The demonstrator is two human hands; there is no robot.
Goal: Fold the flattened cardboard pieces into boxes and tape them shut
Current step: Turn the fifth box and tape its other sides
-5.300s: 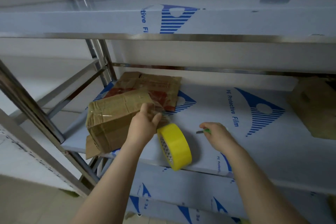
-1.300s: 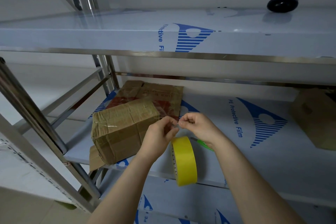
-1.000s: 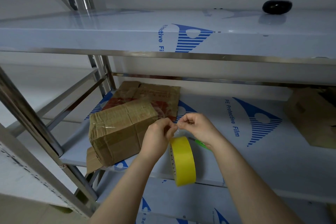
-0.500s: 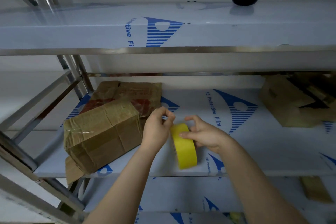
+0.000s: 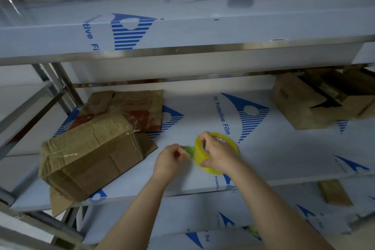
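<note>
We are working at the middle shelf (image 5: pixel 284 148) of a metal rack, which is covered in blue-printed protective film. The closed box (image 5: pixel 89 156) is sitting skewed at the left end of this shelf. Clear tape is shining across its top and side seams, so we are judging this one as folded and sealed. The flattened cardboard (image 5: pixel 132 105) is lying behind the box, partly covered by it, and is not yet folded. Further boxes (image 5: pixel 304 105) are standing at the far right of the shelf, well apart from the hands. One is showing a dark opening, and we cannot tell whether any is taped.

The right hand (image 5: pixel 220 157) is gripping the yellow tape roll (image 5: pixel 198 156) from above, with its fingers curling round the rim, near the shelf's front edge. The left hand (image 5: pixel 169 158) is sitting just beside the roll, and its fingertips are pinching what we are taking to be the tape end (image 5: pixel 191 158). A small green item (image 5: pixel 187 149) is showing at those fingertips, and we cannot tell whether it is being held.

We are judging the task as partly complete: one box is done, at least one flat piece is waiting, and tape is being readied for a further seal
</note>
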